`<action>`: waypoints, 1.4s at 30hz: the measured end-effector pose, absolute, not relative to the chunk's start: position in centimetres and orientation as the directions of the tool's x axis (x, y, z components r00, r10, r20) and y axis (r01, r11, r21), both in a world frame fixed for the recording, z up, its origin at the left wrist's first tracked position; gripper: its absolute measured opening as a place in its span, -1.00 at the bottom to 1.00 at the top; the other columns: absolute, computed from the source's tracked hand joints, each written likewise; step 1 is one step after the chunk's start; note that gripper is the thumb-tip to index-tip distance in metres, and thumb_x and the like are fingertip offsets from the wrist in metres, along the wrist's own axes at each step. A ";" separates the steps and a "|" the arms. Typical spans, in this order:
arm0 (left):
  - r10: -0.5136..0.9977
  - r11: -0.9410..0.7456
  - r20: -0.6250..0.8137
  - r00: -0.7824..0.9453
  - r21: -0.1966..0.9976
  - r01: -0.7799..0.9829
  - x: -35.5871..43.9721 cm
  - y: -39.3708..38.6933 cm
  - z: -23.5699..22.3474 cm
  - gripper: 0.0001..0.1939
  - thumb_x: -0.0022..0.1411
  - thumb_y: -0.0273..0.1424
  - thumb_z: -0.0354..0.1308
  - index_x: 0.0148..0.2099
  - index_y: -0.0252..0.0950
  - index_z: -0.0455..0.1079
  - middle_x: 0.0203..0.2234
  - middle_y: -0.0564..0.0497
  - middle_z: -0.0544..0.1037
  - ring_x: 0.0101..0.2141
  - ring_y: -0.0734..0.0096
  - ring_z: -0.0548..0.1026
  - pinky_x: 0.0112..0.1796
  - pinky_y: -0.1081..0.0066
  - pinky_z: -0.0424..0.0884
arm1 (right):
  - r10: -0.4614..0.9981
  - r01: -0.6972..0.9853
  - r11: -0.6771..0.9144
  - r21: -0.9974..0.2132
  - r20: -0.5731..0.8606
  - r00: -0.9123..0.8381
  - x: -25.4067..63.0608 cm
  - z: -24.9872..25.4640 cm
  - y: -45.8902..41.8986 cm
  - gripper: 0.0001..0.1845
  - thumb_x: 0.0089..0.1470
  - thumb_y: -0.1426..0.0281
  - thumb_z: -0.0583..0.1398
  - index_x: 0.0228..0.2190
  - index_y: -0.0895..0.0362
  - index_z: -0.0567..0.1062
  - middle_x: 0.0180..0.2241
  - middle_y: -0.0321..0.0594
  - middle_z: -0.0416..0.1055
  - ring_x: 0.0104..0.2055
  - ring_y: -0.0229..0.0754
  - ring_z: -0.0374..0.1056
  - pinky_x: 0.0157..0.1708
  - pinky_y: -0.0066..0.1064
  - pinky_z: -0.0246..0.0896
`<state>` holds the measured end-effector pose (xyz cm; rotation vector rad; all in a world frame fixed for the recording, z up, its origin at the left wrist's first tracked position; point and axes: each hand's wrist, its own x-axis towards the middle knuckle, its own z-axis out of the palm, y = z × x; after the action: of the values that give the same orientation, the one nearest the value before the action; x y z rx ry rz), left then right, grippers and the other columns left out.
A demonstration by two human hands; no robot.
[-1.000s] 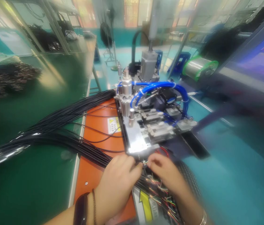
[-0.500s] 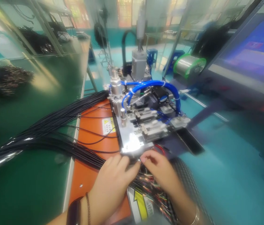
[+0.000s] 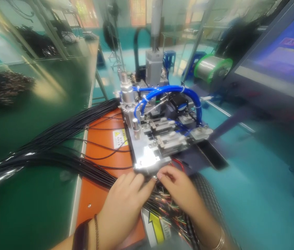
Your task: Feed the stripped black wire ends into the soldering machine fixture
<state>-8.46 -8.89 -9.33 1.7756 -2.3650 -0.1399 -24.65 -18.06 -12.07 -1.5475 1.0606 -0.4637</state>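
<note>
My left hand [image 3: 126,205] and my right hand [image 3: 179,191] meet just below the front edge of a metal fixture [image 3: 150,152] with blue air hoses [image 3: 168,92]. Fingertips of both hands pinch a small metal connector end [image 3: 154,178] between them. A thick bundle of black cables [image 3: 58,152] runs from the left across the orange plate [image 3: 105,163] and under my left hand. Stripped cable ends with coloured wires [image 3: 173,211] lie under my right hand.
A green bench top [image 3: 27,114] spreads to the left with a dark cable pile [image 3: 3,88] on it. A solder spool [image 3: 212,67] and a screen [image 3: 279,52] stand at the right. A yellow arrow label [image 3: 156,227] sits near the bottom edge.
The view has shifted a little; both hands stay pinched together at the fixture's front edge, now slightly higher and further left in the picture.
</note>
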 end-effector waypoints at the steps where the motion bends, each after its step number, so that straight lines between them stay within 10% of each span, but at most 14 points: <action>1: -0.961 0.275 0.074 -0.266 0.186 -0.943 -8.5 -8.9 -9.3 -0.55 0.24 -0.59 -0.03 0.16 -0.21 0.21 -0.29 -0.04 0.35 -0.29 0.25 0.27 -0.34 0.23 0.33 | -0.816 -0.372 0.058 -0.926 -0.258 0.517 -24.7 -12.1 -18.1 -0.83 0.11 0.35 0.11 -0.46 0.14 0.44 -0.49 -0.31 0.33 -0.43 -0.24 0.22 -0.44 -0.46 0.10; 13: -0.974 0.222 -0.037 -0.222 0.023 -0.975 -9.5 -9.2 -8.9 -0.47 0.13 -0.64 0.03 0.14 -0.18 0.20 -0.30 -0.02 0.32 -0.31 0.22 0.30 -0.36 0.22 0.33 | -0.767 -0.315 0.158 -0.936 -0.317 0.558 -24.6 -13.0 -18.6 -0.82 0.08 0.35 0.11 -0.51 0.16 0.36 -0.53 -0.35 0.24 -0.44 -0.27 0.19 -0.43 -0.47 0.12; 22: -0.951 0.306 0.084 -0.297 0.126 -0.944 -8.6 -8.5 -9.8 -0.60 0.22 -0.58 -0.06 0.11 -0.33 0.20 -0.30 -0.06 0.31 -0.32 0.25 0.26 -0.35 0.22 0.33 | -0.708 -0.318 -0.226 -0.921 -0.069 0.703 -25.3 -11.2 -18.7 -0.73 0.11 0.51 0.09 -0.20 0.05 0.51 -0.16 -0.25 0.39 -0.07 -0.20 0.29 0.00 -0.37 0.13; 42: -0.987 0.151 -0.036 -0.156 0.108 -0.983 -9.3 -7.8 -9.0 -0.64 0.06 -0.71 -0.10 -0.16 -0.34 0.35 -0.31 -0.07 0.41 -0.33 0.24 0.38 -0.33 0.23 0.44 | -0.808 -0.519 -0.017 -0.855 -0.294 0.510 -24.0 -11.5 -18.2 -0.79 0.10 0.33 0.02 -0.52 0.13 0.30 -0.54 -0.36 0.15 -0.47 -0.26 0.09 -0.47 -0.46 0.01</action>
<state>-9.32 -7.75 -9.02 2.0125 -2.3505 -0.1640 -23.96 -18.17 -11.53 -1.6785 1.1398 -0.3372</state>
